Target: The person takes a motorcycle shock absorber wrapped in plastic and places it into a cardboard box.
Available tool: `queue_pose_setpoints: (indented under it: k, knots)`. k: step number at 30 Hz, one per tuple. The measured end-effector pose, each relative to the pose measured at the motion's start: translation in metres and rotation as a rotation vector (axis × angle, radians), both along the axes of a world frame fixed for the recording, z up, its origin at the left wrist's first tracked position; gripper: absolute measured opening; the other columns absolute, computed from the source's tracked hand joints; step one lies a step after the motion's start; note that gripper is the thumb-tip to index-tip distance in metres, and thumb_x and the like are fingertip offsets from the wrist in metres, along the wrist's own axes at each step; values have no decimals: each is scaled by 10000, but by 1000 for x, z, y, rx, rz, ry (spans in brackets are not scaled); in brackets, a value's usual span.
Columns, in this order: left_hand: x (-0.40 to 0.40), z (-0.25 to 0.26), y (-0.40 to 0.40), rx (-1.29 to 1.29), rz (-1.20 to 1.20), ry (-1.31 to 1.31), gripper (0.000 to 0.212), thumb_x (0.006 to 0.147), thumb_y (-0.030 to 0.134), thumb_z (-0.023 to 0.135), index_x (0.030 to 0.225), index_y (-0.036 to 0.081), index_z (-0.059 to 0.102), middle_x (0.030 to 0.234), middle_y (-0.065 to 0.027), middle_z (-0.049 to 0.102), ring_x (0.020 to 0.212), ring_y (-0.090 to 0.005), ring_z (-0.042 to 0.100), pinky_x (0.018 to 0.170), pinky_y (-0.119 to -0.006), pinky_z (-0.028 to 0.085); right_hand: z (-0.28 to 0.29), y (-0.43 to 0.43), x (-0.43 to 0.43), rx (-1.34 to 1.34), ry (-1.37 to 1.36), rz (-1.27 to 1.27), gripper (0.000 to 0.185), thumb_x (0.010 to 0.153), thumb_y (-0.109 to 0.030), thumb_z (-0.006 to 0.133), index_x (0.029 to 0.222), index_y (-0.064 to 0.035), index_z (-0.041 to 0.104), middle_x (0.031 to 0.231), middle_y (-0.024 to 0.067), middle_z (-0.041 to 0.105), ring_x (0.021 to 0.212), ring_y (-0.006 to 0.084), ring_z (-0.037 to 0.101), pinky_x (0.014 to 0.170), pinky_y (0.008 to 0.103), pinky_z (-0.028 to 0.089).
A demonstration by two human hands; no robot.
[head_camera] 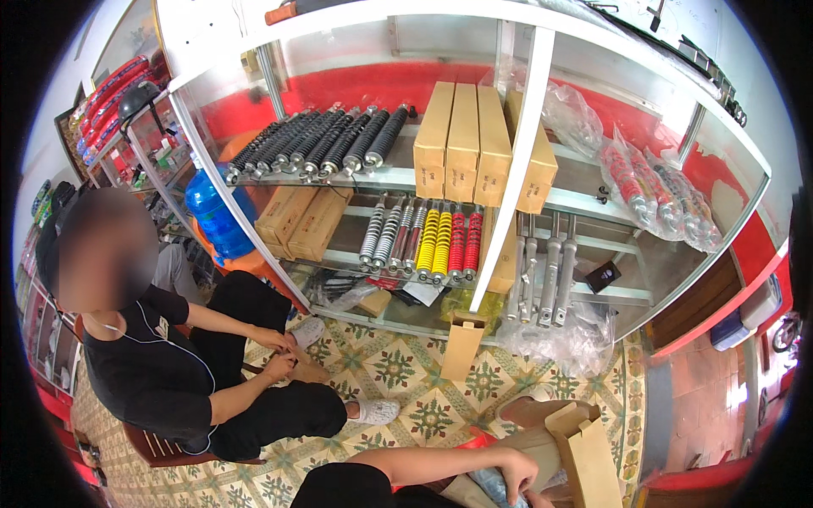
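Observation:
At the bottom edge, my left hand (519, 468) has its fingers closed on a bluish, clear-plastic-wrapped item (492, 484) over my lap. Only a small part of my right hand (540, 501) shows, close to the left fingertips; the frame's edge cuts off the rest, so its grip is hidden. To the right of both hands, a long, narrow cardboard box (592, 460) stands tilted against my leg, its top flaps open. Something red (479, 438) shows behind my left forearm. Another narrow cardboard box (462, 349) with an open top leans against the glass display cabinet (413, 327).
A seated person (146, 374) on the left handles a brown item (309, 368). Cabinet shelves hold black shock absorbers (324, 143), yellow ones (434, 244), upright cardboard boxes (462, 143) and fork tubes (556, 273). Clear plastic bags (562, 340) lie near the patterned tile floor (432, 413).

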State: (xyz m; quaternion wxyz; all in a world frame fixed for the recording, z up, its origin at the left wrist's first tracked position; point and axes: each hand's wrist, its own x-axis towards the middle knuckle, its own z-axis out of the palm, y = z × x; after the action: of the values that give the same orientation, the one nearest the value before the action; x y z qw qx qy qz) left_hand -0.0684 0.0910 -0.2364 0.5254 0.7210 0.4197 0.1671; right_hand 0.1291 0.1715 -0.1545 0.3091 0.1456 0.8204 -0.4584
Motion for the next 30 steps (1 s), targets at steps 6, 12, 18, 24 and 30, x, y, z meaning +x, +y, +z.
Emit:
queue_pose_setpoints:
  k: [6,12,18,24,30]
  knots:
    - [-3,10,-8,64,149,-166,414,632,416,883,726,33,756,722,-81,727,659,-190,679,607,-340,525,-15,-2,13,-30,48,-62,839,654,-182,792,1387,-11,420,1229,255,594,1154,372,574,946,435,458]
    - [-15,11,-8,-166,73,-404,359,791,364,797,833,10,755,734,-59,713,657,-149,644,613,-319,516,25,-20,8,-128,-7,-181,858,665,-138,785,1410,12,388,1306,247,539,1226,349,519,994,415,424]
    - [-24,17,-6,-393,60,-980,255,905,205,686,1080,19,703,956,-71,713,862,-134,636,761,-302,506,64,-29,16,-308,224,-385,773,734,-120,814,1371,44,407,1310,185,528,1189,301,523,985,396,433]
    - [-28,80,-14,-21,36,-1495,961,719,378,825,1468,9,350,1400,-121,474,1242,-221,493,998,-353,416,76,-27,12,-413,363,-717,704,764,-59,812,1347,6,422,1248,126,531,1117,229,531,962,373,445]
    - [-24,185,-57,614,704,-293,958,710,286,804,1482,14,306,1329,-154,509,1184,-276,519,989,-384,414,79,-32,-21,-417,598,-779,736,759,-51,806,1362,-21,384,1235,114,523,1106,218,531,949,356,444]
